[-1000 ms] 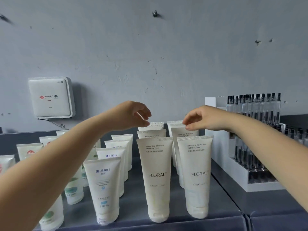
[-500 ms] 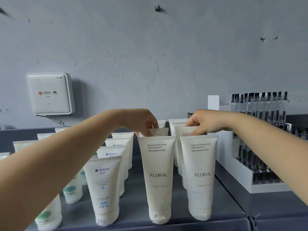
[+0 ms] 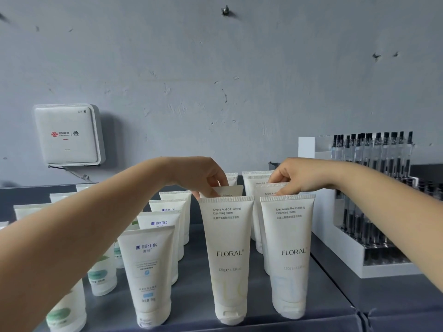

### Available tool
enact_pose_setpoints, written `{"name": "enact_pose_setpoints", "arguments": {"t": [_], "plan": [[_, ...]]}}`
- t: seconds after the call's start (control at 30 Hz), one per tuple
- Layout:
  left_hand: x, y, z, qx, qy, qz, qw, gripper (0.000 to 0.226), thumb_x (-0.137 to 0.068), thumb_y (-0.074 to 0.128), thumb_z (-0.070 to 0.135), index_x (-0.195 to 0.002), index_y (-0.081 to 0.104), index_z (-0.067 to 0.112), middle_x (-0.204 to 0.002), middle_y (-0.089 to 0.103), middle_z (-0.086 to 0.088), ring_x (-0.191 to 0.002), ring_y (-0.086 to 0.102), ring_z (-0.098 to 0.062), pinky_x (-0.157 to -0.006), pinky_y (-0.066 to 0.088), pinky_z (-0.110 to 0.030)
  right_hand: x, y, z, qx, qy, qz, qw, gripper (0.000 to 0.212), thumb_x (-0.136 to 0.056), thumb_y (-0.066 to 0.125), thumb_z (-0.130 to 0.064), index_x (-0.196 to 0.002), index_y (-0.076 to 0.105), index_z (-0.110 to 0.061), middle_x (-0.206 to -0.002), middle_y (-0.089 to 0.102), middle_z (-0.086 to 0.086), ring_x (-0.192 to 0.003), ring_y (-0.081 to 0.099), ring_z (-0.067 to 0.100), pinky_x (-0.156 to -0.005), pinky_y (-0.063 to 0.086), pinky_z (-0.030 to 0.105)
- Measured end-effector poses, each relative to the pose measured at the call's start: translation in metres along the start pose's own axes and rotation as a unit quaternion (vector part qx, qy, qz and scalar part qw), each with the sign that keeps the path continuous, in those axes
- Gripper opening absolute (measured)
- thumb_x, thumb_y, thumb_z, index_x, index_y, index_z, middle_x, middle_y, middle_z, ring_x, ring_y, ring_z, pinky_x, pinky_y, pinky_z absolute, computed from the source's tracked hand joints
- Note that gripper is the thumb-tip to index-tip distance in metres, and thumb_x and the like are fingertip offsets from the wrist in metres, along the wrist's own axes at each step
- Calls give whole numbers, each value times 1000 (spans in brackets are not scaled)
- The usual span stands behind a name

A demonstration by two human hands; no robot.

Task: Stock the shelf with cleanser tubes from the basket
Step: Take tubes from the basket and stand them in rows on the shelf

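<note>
Your left hand pinches the crimped top of the 2nd Oil Control tube; your right hand pinches the 2nd Moisturizing tube. Both smooth white tubes stand cap-down on the grey shelf, at 12 o'clock from the front FLORAL tubes.

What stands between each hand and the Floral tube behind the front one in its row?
Nothing visible. The left hand already pinches the top of the second oil control tube, and the right hand pinches the top of the second moisturizing tube. The front tubes stand nearer the camera, below the fingers.
</note>
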State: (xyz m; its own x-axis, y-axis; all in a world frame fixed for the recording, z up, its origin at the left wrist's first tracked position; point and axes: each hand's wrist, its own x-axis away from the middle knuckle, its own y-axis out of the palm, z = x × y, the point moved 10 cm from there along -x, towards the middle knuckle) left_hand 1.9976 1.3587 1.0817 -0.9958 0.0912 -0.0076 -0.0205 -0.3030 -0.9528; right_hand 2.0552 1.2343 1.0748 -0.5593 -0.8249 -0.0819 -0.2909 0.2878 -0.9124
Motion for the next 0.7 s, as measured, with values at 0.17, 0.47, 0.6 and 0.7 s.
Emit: {"name": "enact_pose_setpoints", "arguments": {"t": [0.17, 0.47, 0.6, 0.7], "plan": [[0, -3, 1, 3, 7, 2, 1000, 17, -87, 60, 8, -94, 66, 22, -94, 70, 3, -72, 63, -3, -59, 51, -11, 1, -1, -2, -13, -3, 0, 1000, 16, -83, 68, -13, -77, 69, -28, -74, 71, -15, -66, 61, -2, -73, 47, 18], [-6, -69, -2, 36, 20, 134, 990, 12, -87, 62, 10, -95, 67, 16, -87, 69, 1, -80, 64, -12, -73, 53, -22, -18, -63, -1, -72, -19, 181, 981, 5, -81, 70, -13, -78, 69, -16, -70, 67, -1, -58, 60, 2, -71, 51, 27], [-23, -51, -6, -58, -6, 79, 995, 17, -85, 66, 18, -102, 66, 18, -94, 67, 3, -86, 61, -13, -79, 48, -20, -37, -49, 4, 47, 20, 115, 992, 15, -79, 73, -21, -93, 70, -16, -78, 64, -12, -74, 60, 6, -82, 47, 23], [-36, -33, -15, -99, -24, 22, 995, 19, -84, 66, 21, -103, 64, 21, -102, 67, 2, -93, 64, -19, -88, 48, -27, -49, -34, 12, 79, 42, 55, 994, 25, -79, 72, -21, -103, 68, -15, -83, 64, -12, -86, 61, 9, -88, 47, 26]]}}
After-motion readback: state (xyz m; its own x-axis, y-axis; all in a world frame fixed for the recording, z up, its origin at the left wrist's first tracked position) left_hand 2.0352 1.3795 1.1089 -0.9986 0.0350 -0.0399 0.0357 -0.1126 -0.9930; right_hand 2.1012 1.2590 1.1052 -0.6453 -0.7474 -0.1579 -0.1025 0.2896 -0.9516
